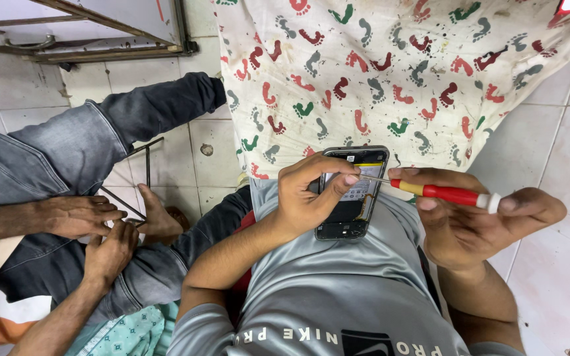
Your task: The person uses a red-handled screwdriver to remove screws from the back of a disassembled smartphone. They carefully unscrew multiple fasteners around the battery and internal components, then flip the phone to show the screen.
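Note:
My left hand (pixel 308 198) grips an opened smartphone (pixel 353 198) with its back cover off, so the battery and inner parts show. The thumb and fingers wrap its left edge and top. My right hand (pixel 476 221) holds a red-handled screwdriver (pixel 446 193) with a yellow collar and white cap. Its thin metal tip points left onto the phone's upper part, beside my left fingertip. The phone rests over my lap, on grey trousers.
A white cloth (pixel 397 72) printed with coloured footprints lies on the tiled floor (pixel 549 151) ahead. At left, another person in jeans (pixel 67 151) sits with both hands (pixel 94 231) on a thin dark metal rod. A metal frame (pixel 100 33) stands at top left.

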